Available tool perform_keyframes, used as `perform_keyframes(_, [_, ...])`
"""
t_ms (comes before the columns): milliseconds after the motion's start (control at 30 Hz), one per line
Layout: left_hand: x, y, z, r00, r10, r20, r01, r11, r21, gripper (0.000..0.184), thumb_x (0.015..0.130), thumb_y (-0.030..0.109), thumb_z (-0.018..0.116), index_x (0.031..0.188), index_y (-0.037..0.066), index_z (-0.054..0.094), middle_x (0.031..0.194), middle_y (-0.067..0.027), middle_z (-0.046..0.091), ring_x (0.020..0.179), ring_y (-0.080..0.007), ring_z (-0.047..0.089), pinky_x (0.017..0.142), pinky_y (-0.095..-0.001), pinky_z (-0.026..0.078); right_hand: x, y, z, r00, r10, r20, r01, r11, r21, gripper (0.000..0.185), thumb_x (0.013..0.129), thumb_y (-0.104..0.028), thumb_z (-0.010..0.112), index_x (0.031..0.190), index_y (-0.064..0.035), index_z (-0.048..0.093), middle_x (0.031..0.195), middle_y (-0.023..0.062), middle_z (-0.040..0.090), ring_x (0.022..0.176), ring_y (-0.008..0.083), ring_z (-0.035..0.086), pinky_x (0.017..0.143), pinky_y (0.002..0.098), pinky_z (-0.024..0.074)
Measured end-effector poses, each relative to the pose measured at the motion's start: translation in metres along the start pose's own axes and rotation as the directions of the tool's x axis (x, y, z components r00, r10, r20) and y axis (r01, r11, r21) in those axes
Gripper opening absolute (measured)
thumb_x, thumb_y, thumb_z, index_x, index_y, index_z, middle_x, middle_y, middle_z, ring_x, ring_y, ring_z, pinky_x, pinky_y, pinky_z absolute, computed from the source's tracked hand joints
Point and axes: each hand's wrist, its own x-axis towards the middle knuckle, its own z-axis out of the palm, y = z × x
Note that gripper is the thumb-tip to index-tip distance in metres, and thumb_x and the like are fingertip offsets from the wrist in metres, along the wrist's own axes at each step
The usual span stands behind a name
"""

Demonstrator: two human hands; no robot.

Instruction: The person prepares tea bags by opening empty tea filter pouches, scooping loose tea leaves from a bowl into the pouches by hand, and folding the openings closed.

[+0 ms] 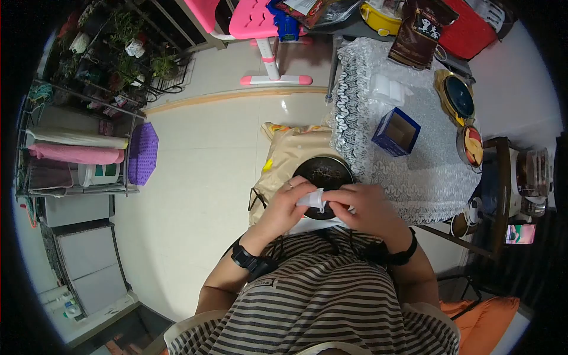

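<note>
A small white pouch (312,201) is pinched between the fingers of both hands, above a dark round bowl (325,167) with dark bits in it. My left hand (287,207) holds the pouch's left side; my right hand (361,204) grips its right side. Beneath the bowl lies a cream-coloured bag or cloth (287,151). On the lace-covered table (426,183) to the right stand an open blue box (396,132) and a clear plastic tray (387,89).
A brown package (421,35) lies at the table's back, with a dark oval dish (459,96) and a bowl of fruit pieces (472,145) at its right edge. A pink chair (254,21) stands ahead; a rack with a purple basket (144,154) is at left.
</note>
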Motion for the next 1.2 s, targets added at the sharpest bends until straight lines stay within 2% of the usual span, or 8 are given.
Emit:
perform_keyframes(100, [-0.005,-0.013,-0.005,0.998,-0.056,-0.042,0.052,0.994,-0.093,0.041,0.072,-0.01,0.058,0.111,0.001,0.061,0.106,-0.0146,0.061,0.102,-0.0338,0.059,0.09,-0.0372,0.047,-0.003,0.012,0.001,0.992,0.119,-0.03,-0.109,0.969,0.221,0.018,0.081,-0.013,0.067,0.099,-0.0123,0.069,0.075,0.0073,0.064,0.065,0.0286,0.064,0.059,0.0393,0.0514])
perform_keyframes(267, [-0.003,-0.01,-0.016,0.993,-0.114,-0.017,0.113,0.99,-0.087,0.046,0.07,-0.014,0.056,0.113,0.0,0.061,0.104,-0.0109,0.062,0.097,-0.0234,0.062,0.087,-0.0303,0.047,-0.006,0.026,0.026,0.981,0.193,0.023,-0.185,0.966,-0.182,0.03,0.079,-0.018,0.073,0.107,-0.012,0.067,0.098,0.0096,0.059,0.082,0.0281,0.065,0.069,0.039,0.054])
perform_keyframes(367, [-0.003,-0.011,-0.015,0.991,-0.13,-0.022,0.126,0.984,-0.128,0.048,0.071,-0.013,0.058,0.117,0.001,0.059,0.105,-0.01,0.062,0.098,-0.0227,0.061,0.088,-0.0305,0.047,0.005,0.015,0.035,0.931,0.337,0.139,-0.293,0.918,-0.266,0.038,0.073,-0.017,0.077,0.109,-0.0091,0.067,0.1,0.0096,0.058,0.087,0.0297,0.064,0.076,0.0427,0.0523])
perform_keyframes(600, [-0.001,-0.007,-0.017,0.991,-0.132,-0.037,0.132,0.991,0.002,0.048,0.073,-0.007,0.063,0.119,0.004,0.058,0.104,-0.0108,0.061,0.102,-0.026,0.06,0.09,-0.0337,0.046,0.005,0.037,0.058,0.955,0.249,0.161,-0.187,0.927,-0.324,0.022,0.073,-0.011,0.072,0.093,-0.0041,0.067,0.098,0.0146,0.056,0.084,0.0313,0.064,0.073,0.0418,0.055])
perform_keyframes(900, [0.004,-0.011,-0.017,0.995,-0.044,-0.087,0.063,0.971,0.23,0.049,0.069,-0.005,0.065,0.116,0.006,0.059,0.105,-0.0156,0.061,0.104,-0.0372,0.056,0.092,-0.0418,0.045,0.003,0.045,0.051,0.973,0.231,-0.013,-0.231,0.973,-0.005,0.017,0.073,-0.002,0.068,0.089,-0.0038,0.066,0.088,0.014,0.06,0.077,0.0314,0.065,0.067,0.0413,0.0531])
perform_keyframes(967, [0.006,-0.011,-0.016,0.995,-0.033,-0.091,0.056,0.964,0.259,0.049,0.068,-0.005,0.066,0.116,0.006,0.059,0.105,-0.0158,0.061,0.104,-0.0372,0.056,0.092,-0.0421,0.045,0.004,0.046,0.048,0.96,0.278,-0.02,-0.267,0.938,0.222,0.017,0.074,-0.002,0.07,0.09,-0.0036,0.067,0.084,0.0125,0.062,0.073,0.0276,0.066,0.064,0.0366,0.0532])
perform_keyframes(1067, [0.009,-0.008,-0.015,0.994,-0.05,-0.094,0.074,0.959,0.275,0.052,0.066,-0.004,0.07,0.116,0.006,0.059,0.105,-0.0158,0.061,0.105,-0.0372,0.056,0.091,-0.0428,0.046,0.007,0.04,0.036,0.958,0.281,-0.063,-0.249,0.918,0.31,0.018,0.076,-0.002,0.072,0.094,-0.0031,0.068,0.082,0.0076,0.06,0.068,0.0143,0.063,0.062,0.0267,0.0519])
perform_keyframes(1200, [0.015,-0.004,-0.011,0.997,-0.044,-0.062,0.062,0.941,0.333,0.053,0.066,-0.004,0.072,0.116,0.007,0.059,0.105,-0.0155,0.062,0.105,-0.037,0.056,0.091,-0.0429,0.046,0.009,0.028,0.023,0.947,0.307,-0.094,-0.248,0.885,0.394,0.019,0.077,-0.003,0.072,0.095,-0.0033,0.068,0.081,0.007,0.06,0.068,0.0124,0.062,0.062,0.0258,0.0519])
